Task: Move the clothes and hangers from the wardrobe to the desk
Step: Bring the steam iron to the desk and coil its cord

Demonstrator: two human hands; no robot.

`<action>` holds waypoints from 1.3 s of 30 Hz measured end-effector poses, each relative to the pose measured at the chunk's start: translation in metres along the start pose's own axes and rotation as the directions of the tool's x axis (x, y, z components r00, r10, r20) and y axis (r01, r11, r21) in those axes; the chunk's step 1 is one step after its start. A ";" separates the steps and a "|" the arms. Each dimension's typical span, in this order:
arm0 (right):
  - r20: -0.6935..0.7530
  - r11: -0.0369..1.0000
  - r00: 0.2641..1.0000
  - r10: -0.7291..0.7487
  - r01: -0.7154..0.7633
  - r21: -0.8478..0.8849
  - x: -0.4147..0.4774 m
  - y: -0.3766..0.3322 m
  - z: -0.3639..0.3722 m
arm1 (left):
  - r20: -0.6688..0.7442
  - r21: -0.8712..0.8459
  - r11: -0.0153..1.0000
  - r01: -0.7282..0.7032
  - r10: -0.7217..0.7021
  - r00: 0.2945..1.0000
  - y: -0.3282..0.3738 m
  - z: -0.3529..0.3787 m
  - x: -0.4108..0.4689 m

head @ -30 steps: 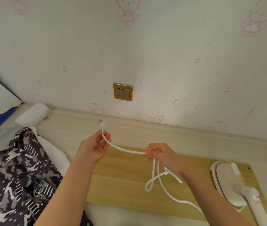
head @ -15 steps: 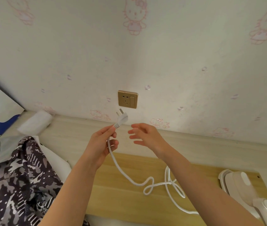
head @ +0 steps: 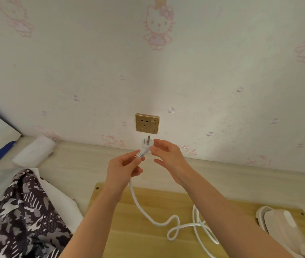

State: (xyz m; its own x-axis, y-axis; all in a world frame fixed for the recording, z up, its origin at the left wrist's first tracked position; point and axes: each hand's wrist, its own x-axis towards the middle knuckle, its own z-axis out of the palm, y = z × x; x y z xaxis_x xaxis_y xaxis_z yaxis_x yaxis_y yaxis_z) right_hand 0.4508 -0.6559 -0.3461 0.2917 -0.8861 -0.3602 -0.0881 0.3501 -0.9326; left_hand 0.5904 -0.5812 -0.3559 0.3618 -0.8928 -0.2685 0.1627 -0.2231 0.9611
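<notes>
**Head view.** A black, grey and white camouflage-patterned garment [head: 17,216] lies crumpled at the lower left on the pale wood-grain desk [head: 77,164], over a sheet of white fabric. It is well apart from the fingers of both hands and is touched by neither. Only the left forearm passes beside its right edge.

The left hand [head: 123,168] is raised above the desk, and its fingers are curled round a white round cord [head: 148,215] just below the ribbed collar of a white mains plug [head: 146,147]. The plug's metal pins are turned up towards a gold-coloured wall socket with a rocker switch [head: 147,123] and stop just short of it. The right hand [head: 168,157] meets the plug from the right. The plug body is pinched between thumb and forefinger, while the remaining fingers are held loosely extended.

From the left hand the cord drops in loops onto a light yellow wooden board [head: 148,244] lying on the desk. A white handheld appliance [head: 285,226] rests at the board's right end. A white rolled cloth [head: 34,151] lies against the cat-patterned wallpapered wall [head: 92,62] at the far left of the desk.
</notes>
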 end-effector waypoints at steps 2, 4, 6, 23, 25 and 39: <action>-0.077 1.000 0.997 0.006 -0.009 -0.027 0.003 -0.001 0.002 | -0.129 0.116 0.992 -0.050 0.065 0.990 -0.004 0.003 0.008; -0.115 1.000 0.993 -0.002 -0.001 -0.022 0.007 -0.002 0.006 | -0.196 0.313 0.944 -0.106 0.173 0.965 -0.007 0.008 0.011; -0.117 1.000 0.993 0.001 -0.002 -0.007 0.011 -0.005 0.009 | -0.145 0.513 0.827 -0.232 0.350 0.926 -0.011 0.013 0.011; 0.014 0.975 0.994 -0.109 0.110 -0.193 0.045 -0.010 0.008 | 0.205 -0.171 0.963 0.207 -0.171 0.964 -0.010 0.001 0.051; -0.009 0.960 0.992 -0.128 0.121 -0.252 0.049 -0.007 0.008 | 0.150 -0.136 0.974 0.181 -0.161 0.975 -0.011 -0.001 0.057; -0.184 0.889 0.912 -0.366 0.283 -0.361 0.073 0.005 0.025 | -0.013 0.093 0.994 -0.056 0.057 0.998 -0.012 0.007 0.101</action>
State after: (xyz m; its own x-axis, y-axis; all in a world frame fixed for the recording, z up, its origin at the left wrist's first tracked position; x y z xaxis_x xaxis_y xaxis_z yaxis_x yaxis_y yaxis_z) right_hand 0.4954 -0.7114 -0.3764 0.1232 -0.9923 0.0078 -0.3391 -0.0495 -0.9394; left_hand 0.6185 -0.6715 -0.3946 0.3820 -0.8991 -0.2137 0.0565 -0.2081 0.9765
